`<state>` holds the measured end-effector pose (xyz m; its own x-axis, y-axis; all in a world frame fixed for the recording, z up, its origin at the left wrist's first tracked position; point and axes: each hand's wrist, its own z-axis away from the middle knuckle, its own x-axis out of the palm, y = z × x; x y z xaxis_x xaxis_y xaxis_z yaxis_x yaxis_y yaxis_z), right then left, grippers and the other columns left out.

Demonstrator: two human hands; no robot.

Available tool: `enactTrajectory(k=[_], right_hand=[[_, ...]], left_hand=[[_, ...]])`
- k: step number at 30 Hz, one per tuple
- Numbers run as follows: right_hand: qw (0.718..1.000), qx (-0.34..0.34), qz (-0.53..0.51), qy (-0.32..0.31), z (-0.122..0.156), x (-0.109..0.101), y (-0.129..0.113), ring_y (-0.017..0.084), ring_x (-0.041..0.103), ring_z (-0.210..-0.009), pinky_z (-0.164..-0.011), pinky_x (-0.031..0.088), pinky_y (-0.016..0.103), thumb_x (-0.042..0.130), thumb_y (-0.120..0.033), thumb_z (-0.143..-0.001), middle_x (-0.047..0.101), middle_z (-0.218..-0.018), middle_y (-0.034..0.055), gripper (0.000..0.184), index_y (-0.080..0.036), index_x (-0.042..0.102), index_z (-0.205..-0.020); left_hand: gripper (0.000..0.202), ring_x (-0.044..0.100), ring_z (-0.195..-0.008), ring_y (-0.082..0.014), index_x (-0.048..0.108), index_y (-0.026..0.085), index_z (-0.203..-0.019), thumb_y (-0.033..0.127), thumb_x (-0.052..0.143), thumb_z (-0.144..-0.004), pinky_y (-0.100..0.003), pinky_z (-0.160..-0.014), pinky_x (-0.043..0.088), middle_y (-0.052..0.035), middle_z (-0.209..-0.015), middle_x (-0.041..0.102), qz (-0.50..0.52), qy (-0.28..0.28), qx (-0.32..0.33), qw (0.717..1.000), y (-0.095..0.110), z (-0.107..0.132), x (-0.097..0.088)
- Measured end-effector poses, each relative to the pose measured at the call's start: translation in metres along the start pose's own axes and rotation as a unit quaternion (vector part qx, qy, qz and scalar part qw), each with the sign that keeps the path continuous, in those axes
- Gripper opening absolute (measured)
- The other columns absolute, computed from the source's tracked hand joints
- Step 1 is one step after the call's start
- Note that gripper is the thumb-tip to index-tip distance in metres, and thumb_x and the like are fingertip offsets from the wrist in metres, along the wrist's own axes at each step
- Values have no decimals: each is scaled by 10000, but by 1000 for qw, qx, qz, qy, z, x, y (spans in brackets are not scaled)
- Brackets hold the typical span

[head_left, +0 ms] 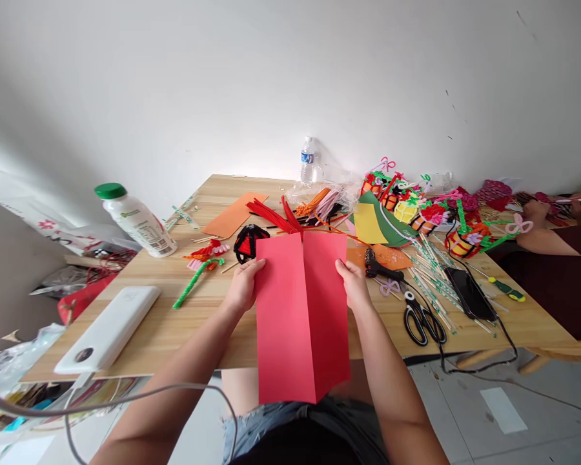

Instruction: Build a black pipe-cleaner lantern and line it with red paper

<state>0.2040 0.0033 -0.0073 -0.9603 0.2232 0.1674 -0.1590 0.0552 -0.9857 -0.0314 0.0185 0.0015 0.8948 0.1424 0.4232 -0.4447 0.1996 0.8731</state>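
Observation:
A sheet of red paper (pixel 285 316) with a lengthwise crease hangs between my hands, partly folded along its middle, over the table's front edge. Its left edge is pinched by my left hand (pixel 244 284), thumb in front. On the opposite edge, my right hand (pixel 354 284) grips it the same way. Just beyond the paper lie red pipe cleaners (pixel 275 216) and a small black-and-red woven piece (pixel 250 244). A glue gun (pixel 380 266) and black-handled scissors (pixel 422 321) rest right of my right hand.
A white power bank (pixel 111 329) and a green-capped bottle (pixel 138 219) stand left. Small flower baskets (pixel 428 216), paper straws (pixel 430 278), a phone (pixel 469 294) and a screwdriver (pixel 508 289) crowd the right. Another person's arm (pixel 542 232) reaches in there. A cable (pixel 174 387) crosses my left forearm.

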Motion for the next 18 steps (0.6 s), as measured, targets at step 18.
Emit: enactTrajectory(k=[18], right_hand=[[998,-24,26,51,0,2,3,78,133,-535,-492,113,260,702,-499,-683,145,-564,-77,589,-229,193,-557]], left_hand=[[238,648,-552,-199,668,171,-841,366,701,-707,-256,-450,486,-18,-591,666,-36,6,3,999,1,6,3]])
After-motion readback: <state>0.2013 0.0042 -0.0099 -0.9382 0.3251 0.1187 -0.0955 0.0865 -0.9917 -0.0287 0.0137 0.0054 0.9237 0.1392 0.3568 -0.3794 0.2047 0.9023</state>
